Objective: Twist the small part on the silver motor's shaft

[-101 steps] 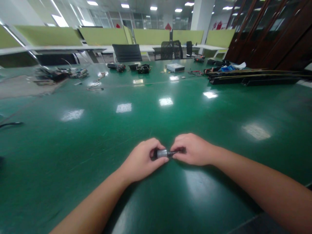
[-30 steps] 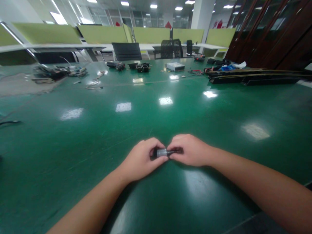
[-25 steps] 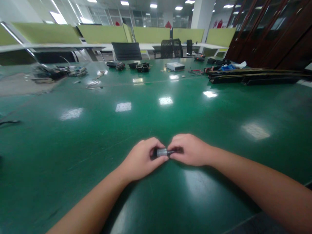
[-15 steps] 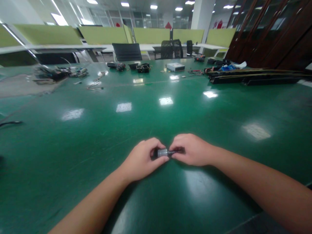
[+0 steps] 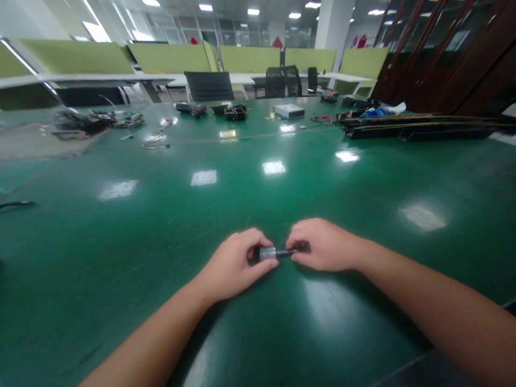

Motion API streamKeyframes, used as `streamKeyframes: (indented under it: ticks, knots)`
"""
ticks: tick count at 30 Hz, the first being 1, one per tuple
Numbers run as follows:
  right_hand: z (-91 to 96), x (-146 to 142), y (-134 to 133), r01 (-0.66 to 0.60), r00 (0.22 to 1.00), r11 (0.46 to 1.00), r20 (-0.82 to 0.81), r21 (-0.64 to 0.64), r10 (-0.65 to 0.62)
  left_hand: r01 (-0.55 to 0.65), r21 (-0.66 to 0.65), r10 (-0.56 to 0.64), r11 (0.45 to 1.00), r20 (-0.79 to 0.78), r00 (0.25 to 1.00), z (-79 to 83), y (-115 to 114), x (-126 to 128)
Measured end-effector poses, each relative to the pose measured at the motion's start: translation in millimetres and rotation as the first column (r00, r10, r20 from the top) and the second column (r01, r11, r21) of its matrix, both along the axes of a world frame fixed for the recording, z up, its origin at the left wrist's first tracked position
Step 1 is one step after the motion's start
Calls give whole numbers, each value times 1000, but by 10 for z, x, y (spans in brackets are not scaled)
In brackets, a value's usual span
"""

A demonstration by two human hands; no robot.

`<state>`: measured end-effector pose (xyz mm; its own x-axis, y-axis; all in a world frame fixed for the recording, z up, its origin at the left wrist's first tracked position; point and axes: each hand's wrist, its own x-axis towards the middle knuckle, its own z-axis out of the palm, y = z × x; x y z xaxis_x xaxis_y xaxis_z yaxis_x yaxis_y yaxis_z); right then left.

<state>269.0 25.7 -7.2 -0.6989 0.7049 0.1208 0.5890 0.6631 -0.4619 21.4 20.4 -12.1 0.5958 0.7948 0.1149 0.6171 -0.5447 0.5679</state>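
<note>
A small silver cylinder (image 5: 267, 253) with a dark end lies on its side just above or on the green tabletop (image 5: 242, 204). My left hand (image 5: 237, 263) is closed around it, thumb in front and fingers behind. Out of its right end runs a thin dark shaft (image 5: 284, 252), pointing toward my right hand (image 5: 320, 244). The thumb and forefinger of that hand pinch the shaft's far tip. The curled fingers hide where the shaft ends, and its exact kind is too small to make out.
Along the far edge stand a flat silver box (image 5: 289, 110), black devices (image 5: 236, 112) and a power drill (image 5: 191, 109). Long black strips (image 5: 403, 129) are stacked at the far right. Tangled parts (image 5: 92, 121) sit far left; a black cable end (image 5: 16, 204) shows nearer.
My right hand has slid a little to the right, along the dark shaft, so more of the shaft shows between the hands. My left hand keeps its hold on the cylinder.
</note>
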Motion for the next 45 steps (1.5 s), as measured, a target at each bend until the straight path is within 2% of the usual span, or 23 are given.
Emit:
streamKeyframes:
  ticks: [18, 32, 37, 43, 45]
  knots:
    - [79, 221, 94, 15, 998, 997, 62, -77, -10, -5, -6, 5, 1000, -4, 1000, -27, -5, -29]
    - [84, 185, 92, -10, 1000, 986, -12, -166, 8, -9, -11, 9, 1000, 4, 1000, -16, -2, -16]
    - [63, 113, 66, -9, 998, 979, -59, -203, -3, -7, -11, 7, 1000, -4, 1000, -10, 4, -4]
    - [-94, -131, 21, -18, 985, 995, -174, -94, 1, -20, 8, 20, 1000, 3, 1000, -21, 8, 2]
    - [-125, -180, 14, 0, 979, 995, -202, -99, -20, -35, 3, 35, 999, 8, 999, -35, 10, 0]
